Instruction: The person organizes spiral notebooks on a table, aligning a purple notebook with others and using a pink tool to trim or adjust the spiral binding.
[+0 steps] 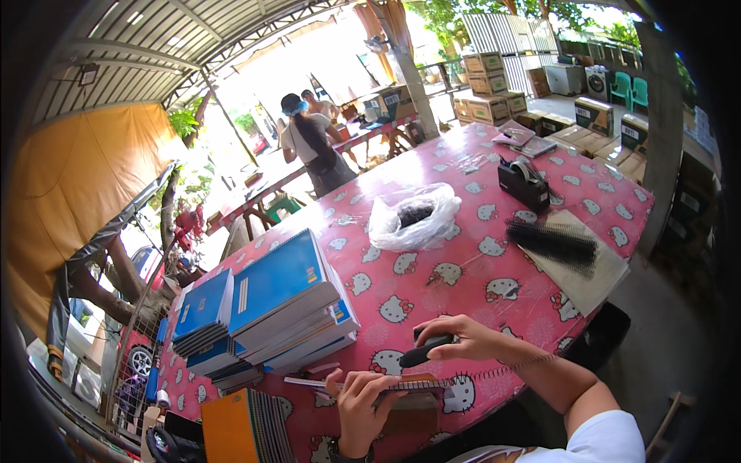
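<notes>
- Two hands work near the counter edge: left hand pinches a notebook.
- Right hand grips a black tool.
- Blue notebooks stacked left.

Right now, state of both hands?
Left hand: closed on the edge of the spiral notebook.
Right hand: closed around a black tool, over the notebook's coil.

Right hand grips black tool; left hand steadies notebook.

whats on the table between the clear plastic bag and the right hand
Nothing in the head view: only bare pink patterned tablecloth lies between the clear plastic bag and the right hand.
</notes>
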Available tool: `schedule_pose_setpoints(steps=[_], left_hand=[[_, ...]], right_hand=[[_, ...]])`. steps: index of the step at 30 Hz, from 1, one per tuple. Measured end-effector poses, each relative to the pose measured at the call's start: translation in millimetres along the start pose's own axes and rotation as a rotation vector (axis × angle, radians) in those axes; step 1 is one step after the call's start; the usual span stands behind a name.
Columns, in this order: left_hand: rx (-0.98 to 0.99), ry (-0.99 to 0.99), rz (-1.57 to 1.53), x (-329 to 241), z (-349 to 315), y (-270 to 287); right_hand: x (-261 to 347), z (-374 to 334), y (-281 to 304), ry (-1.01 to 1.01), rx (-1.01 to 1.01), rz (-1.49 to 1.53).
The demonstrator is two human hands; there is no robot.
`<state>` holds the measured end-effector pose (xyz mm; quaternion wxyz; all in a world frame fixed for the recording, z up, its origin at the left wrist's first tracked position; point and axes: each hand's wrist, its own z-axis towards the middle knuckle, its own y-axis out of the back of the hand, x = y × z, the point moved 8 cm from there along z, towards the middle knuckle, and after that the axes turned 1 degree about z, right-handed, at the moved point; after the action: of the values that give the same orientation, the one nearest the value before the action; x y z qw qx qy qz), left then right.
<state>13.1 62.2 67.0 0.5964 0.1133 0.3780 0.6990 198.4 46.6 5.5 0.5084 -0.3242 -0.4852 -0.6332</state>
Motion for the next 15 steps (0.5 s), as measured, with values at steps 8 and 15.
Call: schedule_pose_setpoints(steps=[8,15], left_hand=[[0.0,0.094,-0.164,20,0,1],[-0.015,0.021,0.035,17,-1,8]], right_hand=[[0,-16,8,0.056,-0.047,0.168],[35,8,-20,0.079,0.146,0.571]])
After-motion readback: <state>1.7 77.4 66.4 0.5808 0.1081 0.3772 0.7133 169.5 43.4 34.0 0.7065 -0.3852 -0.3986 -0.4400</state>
